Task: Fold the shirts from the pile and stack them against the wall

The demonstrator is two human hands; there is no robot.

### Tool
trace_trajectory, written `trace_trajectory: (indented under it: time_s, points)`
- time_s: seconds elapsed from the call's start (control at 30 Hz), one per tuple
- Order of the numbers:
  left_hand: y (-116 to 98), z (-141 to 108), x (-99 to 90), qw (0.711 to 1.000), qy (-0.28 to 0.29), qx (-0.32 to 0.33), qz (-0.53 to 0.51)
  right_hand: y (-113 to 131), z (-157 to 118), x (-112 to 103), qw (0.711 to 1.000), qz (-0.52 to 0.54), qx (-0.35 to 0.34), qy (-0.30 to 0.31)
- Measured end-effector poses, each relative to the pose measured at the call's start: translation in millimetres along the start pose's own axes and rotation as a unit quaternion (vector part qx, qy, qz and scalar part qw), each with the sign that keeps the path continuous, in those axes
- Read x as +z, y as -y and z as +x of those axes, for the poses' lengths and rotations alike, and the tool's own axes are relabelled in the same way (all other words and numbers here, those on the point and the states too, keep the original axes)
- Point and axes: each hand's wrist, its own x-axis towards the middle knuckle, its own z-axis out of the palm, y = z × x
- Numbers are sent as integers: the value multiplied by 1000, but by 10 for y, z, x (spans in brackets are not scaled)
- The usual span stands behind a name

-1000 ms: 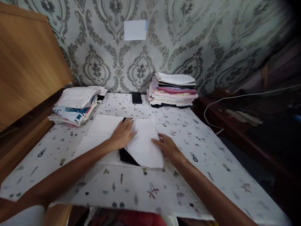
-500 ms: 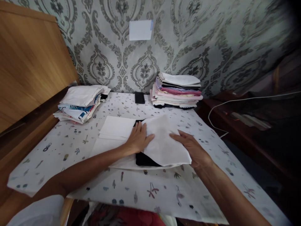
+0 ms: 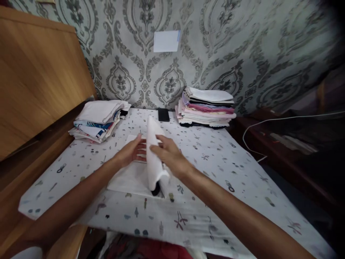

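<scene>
At the left of the cloth-covered bench (image 3: 215, 158) sits a stack of folded white and blue-patterned fabrics (image 3: 95, 112). Next, the left hand (image 3: 132, 150) is open, fingers spread toward a white fabric piece with a black inner part (image 3: 154, 172); contact is unclear. That piece lies mid-bench, its upright fold pinched by the right hand (image 3: 172, 154). Any writing on the pale rectangular wall sheet (image 3: 166, 41) is unreadable. Farther right stands a tall pile of folded pink, white and black fabrics (image 3: 206, 111).

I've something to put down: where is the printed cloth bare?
The white printed tablecloth is bare between the right forearm and the tall multicoloured fabric stack, and between the white folded fabric and the near edge. Crowded: the middle, where the right hand grips that fabric, and far left, under the white-topped fabric stack.
</scene>
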Motion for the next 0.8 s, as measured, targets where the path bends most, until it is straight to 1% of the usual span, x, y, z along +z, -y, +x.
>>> trace_trajectory:
  time_s: [0.07, 0.1, 0.13, 0.17, 0.23, 0.27, 0.3, 0.37, 0.4, 0.47, 0.5, 0.53, 0.57, 0.6, 0.63, 0.67, 0.7, 0.73, 0.77, 0.8]
  points:
    - [-39, -133, -185, 997, 4, -30, -73, -99, 98, 224, 999, -19, 32, 23]
    - [-37, -189, -268, 994, 0, -41, -97, -162, 123, 304, 998, -32, 35, 39]
    - [-24, -235, -342, 992, -9, -53, -112, -232, 132, 358, 997, -53, 24, 55]
    - [-2, -269, -404, 990, -24, -65, -120, -306, 124, 388, 994, -83, -1, 68]
    - [53, -301, -487, 987, -60, -85, -121, -456, 71, 384, 978, -175, -84, 76]
    - [80, -301, -508, 986, -78, -88, -117, -528, 32, 362, 961, -230, -136, 73]
    - [104, -293, -519, 986, -91, -87, -111, -597, -11, 335, 937, -286, -189, 70]
    - [143, -267, -522, 987, -108, -77, -93, -723, -100, 288, 879, -378, -281, 78]
    - [158, -255, -523, 988, -114, -71, -81, -780, -142, 275, 852, -411, -312, 89]
    - [178, -247, -544, 990, -115, -61, -52, -881, -217, 270, 808, -460, -346, 123]
    - [179, -252, -564, 991, -113, -57, -31, -922, -248, 277, 793, -480, -351, 135]
    - [172, -262, -587, 992, -118, -55, 4, -957, -274, 286, 779, -498, -351, 146]
    - [155, -275, -610, 988, -135, -50, 62, -983, -297, 295, 768, -514, -350, 156]
    - [130, -288, -626, 975, -167, -37, 146, -1001, -314, 303, 759, -526, -347, 166]
    - [99, -298, -627, 946, -207, -13, 249, -1011, -328, 309, 753, -534, -343, 174]
    - [65, -301, -611, 902, -242, 20, 358, -1015, -337, 313, 750, -538, -339, 181]
    - [36, -295, -573, 851, -253, 59, 457, -1015, -342, 315, 747, -541, -337, 187]
    - [16, -277, -514, 808, -228, 99, 534, -1013, -344, 316, 746, -542, -337, 192]
    - [10, -243, -438, 783, -165, 135, 584, -1011, -344, 317, 745, -542, -337, 196]
    - [19, -192, -353, 772, -72, 161, 610, -1009, -342, 317, 744, -541, -336, 202]
